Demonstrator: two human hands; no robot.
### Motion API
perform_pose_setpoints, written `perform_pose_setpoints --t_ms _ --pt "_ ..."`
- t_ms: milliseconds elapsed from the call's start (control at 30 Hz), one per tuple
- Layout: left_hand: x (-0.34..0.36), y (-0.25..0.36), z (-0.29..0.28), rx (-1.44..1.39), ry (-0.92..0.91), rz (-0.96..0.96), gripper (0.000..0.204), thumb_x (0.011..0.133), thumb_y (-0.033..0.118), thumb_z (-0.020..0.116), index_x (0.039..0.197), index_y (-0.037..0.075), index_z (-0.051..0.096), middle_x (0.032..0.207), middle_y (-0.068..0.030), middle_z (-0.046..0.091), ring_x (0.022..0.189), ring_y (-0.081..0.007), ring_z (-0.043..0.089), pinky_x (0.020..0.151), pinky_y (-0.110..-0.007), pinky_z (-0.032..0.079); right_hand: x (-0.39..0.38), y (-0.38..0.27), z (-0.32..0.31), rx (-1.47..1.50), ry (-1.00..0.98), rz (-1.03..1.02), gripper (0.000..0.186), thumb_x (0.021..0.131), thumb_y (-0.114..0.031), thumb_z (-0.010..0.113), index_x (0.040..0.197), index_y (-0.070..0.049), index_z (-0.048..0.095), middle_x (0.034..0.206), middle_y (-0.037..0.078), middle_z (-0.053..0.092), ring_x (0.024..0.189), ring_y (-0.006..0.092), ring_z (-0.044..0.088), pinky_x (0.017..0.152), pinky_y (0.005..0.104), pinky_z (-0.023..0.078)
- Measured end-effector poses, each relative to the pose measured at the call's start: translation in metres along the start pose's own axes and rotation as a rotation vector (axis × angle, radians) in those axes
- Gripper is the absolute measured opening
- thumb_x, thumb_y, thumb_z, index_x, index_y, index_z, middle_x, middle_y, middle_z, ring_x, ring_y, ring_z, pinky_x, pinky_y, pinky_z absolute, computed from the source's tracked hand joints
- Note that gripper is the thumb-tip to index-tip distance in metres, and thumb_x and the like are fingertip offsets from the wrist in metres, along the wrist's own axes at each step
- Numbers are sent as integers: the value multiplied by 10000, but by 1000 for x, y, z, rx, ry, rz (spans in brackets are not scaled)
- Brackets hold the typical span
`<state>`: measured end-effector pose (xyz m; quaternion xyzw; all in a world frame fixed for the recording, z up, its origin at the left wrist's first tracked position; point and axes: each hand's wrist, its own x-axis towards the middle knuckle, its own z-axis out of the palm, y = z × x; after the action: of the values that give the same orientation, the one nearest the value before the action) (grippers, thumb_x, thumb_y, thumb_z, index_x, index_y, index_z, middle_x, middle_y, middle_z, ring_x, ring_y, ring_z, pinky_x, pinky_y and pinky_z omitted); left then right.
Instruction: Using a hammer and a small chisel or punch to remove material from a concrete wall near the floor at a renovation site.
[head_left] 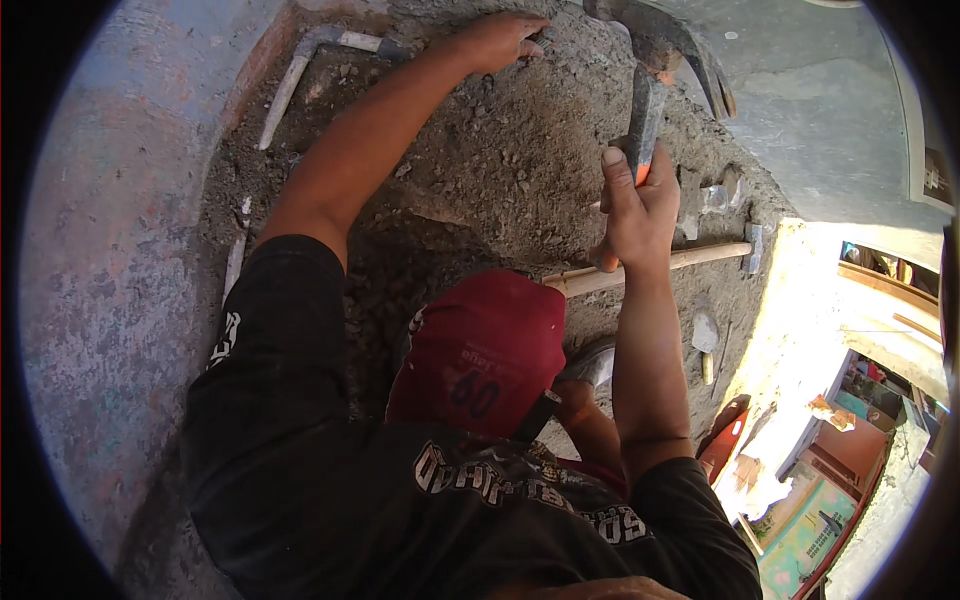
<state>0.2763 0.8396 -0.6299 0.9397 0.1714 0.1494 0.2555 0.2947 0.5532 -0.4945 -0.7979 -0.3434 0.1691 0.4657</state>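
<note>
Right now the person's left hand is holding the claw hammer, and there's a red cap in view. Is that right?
Wrong hand: the head view shows the claw hammer in the person's right hand. The red cap is indeed in view.

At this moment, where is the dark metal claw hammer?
In the head view, the dark metal claw hammer is at the top, right of centre, gripped in the bare right hand, near the grey wall.
</note>
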Motion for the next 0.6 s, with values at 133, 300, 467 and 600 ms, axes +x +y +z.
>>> perform_pose_setpoints --t_ms 133,300,467,600 --pt "8 5 -1 122 -61 44 570 990 379 535 1479 119 399 1497 -117 431 1368 -330 419 1147 -473 374 8 -7 9 36 141 -126 346 927 -350 667 958 -19 571 684 82 618 656 159 602 628 352 473" --pt "11 -10 7 96 -96 120 585 965 394 573 1453 103 435 1462 -131 474 1350 -337 439 1123 -469 388 47 47 30 -454 -61 -44 325 931 -309 648 952 -1 547 703 151 619 662 250 626 662 395 483" --pt "12 -7 1 72 13 158 597 922 373 640 1416 76 481 1428 -142 512 1323 -328 470 1100 -447 399 18 -36 2 62 253 -150 305 928 -273 664 947 10 551 698 152 616 619 265 615 595 358 471" --pt "14 7 -13 -44 -158 50 594 938 374 626 1436 97 461 1460 -130 477 1354 -325 438 1125 -463 386 34 31 27 -177 162 -161 282 951 -261 657 938 1 553 663 77 580 585 139 534 555 318 436"
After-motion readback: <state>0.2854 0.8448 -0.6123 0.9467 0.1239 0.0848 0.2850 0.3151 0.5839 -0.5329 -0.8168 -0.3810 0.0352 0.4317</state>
